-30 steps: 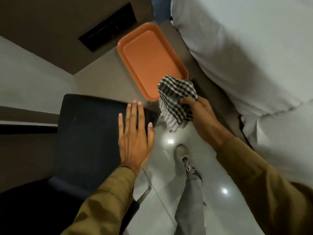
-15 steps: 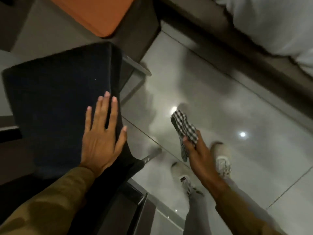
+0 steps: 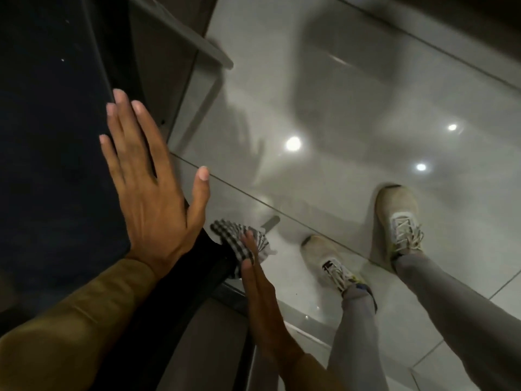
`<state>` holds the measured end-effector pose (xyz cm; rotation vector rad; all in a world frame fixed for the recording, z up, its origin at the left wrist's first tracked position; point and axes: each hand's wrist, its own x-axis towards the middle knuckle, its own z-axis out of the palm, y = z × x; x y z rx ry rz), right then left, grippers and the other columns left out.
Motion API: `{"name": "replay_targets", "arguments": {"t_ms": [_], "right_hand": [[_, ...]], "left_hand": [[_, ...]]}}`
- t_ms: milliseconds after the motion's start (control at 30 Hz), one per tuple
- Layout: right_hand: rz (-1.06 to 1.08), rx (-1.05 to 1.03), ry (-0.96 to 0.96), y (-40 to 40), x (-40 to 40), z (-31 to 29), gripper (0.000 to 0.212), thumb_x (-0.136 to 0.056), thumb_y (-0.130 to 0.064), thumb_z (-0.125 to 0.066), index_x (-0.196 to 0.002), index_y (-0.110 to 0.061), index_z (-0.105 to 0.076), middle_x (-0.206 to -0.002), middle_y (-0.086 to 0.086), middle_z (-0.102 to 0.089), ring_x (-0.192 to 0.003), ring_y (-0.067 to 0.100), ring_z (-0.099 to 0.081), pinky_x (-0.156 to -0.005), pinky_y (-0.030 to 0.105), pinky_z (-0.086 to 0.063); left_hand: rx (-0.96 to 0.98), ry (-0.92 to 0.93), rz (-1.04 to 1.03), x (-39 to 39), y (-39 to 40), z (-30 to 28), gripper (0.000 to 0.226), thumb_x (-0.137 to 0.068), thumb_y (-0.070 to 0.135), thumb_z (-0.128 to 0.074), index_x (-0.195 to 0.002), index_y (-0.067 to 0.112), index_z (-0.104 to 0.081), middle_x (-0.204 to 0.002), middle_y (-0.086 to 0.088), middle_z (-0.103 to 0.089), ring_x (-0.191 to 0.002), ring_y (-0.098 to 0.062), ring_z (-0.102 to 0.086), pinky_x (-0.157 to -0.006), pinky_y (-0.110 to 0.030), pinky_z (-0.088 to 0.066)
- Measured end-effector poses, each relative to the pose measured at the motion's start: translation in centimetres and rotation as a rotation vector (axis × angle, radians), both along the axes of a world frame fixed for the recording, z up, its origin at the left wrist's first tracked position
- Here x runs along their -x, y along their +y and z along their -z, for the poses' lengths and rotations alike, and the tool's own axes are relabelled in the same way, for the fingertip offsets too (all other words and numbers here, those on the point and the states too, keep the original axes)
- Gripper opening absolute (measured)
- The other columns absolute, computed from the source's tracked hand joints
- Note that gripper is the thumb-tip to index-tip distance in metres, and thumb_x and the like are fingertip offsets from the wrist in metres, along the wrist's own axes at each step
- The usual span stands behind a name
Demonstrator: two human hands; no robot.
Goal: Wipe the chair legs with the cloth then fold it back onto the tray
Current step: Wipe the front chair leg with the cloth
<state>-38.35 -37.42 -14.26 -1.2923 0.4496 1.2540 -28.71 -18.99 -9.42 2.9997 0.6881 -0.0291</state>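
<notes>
My left hand [image 3: 152,190] lies flat with fingers spread on the dark blue chair seat [image 3: 50,153], near its right edge. Below the seat's front corner, my right hand [image 3: 259,294] grips the black-and-white checked cloth [image 3: 239,241] and presses it against the chair's metal leg. A short grey piece of that leg [image 3: 270,222] sticks out past the cloth, close to the floor. Most of the leg is hidden behind cloth, hand and seat. The tray is out of view.
A glossy grey tiled floor [image 3: 352,122] with light reflections fills the right side. My two feet in pale sneakers [image 3: 329,261] [image 3: 400,218] stand just right of the chair. A grey ledge or frame [image 3: 194,40] runs past the seat's far edge.
My head has dipped down, so the orange tray and the white bedding left the view. My right hand carried the cloth down and left, from above the floor to the chair leg. The left hand stayed on the seat.
</notes>
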Motion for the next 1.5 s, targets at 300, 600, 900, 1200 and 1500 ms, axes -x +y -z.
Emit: {"name": "replay_targets", "arguments": {"t_ms": [300,600,900,1200,1500], "right_hand": [[0.136,0.100,0.247,0.9,-3.8,7.9,0.056,-0.118,-0.032,-0.033,-0.172,-0.018,-0.031,-0.175,0.011,-0.041,-0.145,0.025,-0.058,-0.097,0.013,-0.058],[0.120,0.001,0.112,0.3,-1.2,4.2,0.044,-0.118,-0.029,-0.036,-0.160,-0.030,-0.049,-0.147,-0.026,-0.070,-0.143,-0.003,-0.061,-0.111,0.010,-0.052],[0.214,0.026,0.242,0.1,-3.4,6.1,0.053,-0.118,-0.030,-0.039,-0.165,-0.006,-0.044,-0.171,0.013,-0.049,-0.157,0.025,-0.049,-0.131,0.029,-0.038],[0.151,0.140,0.137,1.0,-1.2,8.3,0.045,-0.119,-0.026,-0.033,-0.160,-0.021,-0.050,-0.161,0.006,-0.060,-0.141,-0.004,-0.062,-0.110,0.010,-0.049],[0.200,0.029,0.178,0.5,-2.1,3.6,0.058,-0.113,-0.046,-0.044,-0.166,-0.023,-0.045,-0.170,-0.002,-0.053,-0.159,0.010,-0.048,-0.131,0.026,-0.039]], "left_hand": [[0.022,-0.032,0.003,0.0,0.0,0.4,0.084,-0.115,0.049,-0.027,-0.167,-0.015,-0.013,-0.177,-0.040,-0.015,-0.168,-0.054,-0.014,-0.141,-0.059,-0.009],[0.033,-0.043,-0.013,0.1,0.4,0.5,0.080,-0.115,0.043,-0.031,-0.168,-0.014,-0.011,-0.179,-0.035,-0.014,-0.170,-0.048,-0.012,-0.142,-0.054,-0.007],[0.020,-0.047,-0.013,0.5,0.5,0.9,0.078,-0.115,0.044,-0.029,-0.171,-0.007,-0.009,-0.181,-0.029,-0.014,-0.172,-0.044,-0.012,-0.141,-0.059,-0.011],[0.059,-0.048,-0.040,0.4,0.5,0.9,0.077,-0.114,0.038,-0.034,-0.170,-0.010,-0.010,-0.182,-0.030,-0.013,-0.172,-0.043,-0.010,-0.143,-0.051,-0.006],[0.076,-0.021,-0.047,0.1,0.2,0.3,0.078,-0.112,0.036,-0.037,-0.170,-0.009,-0.011,-0.181,-0.029,-0.015,-0.171,-0.045,-0.012,-0.141,-0.059,-0.012]]}}
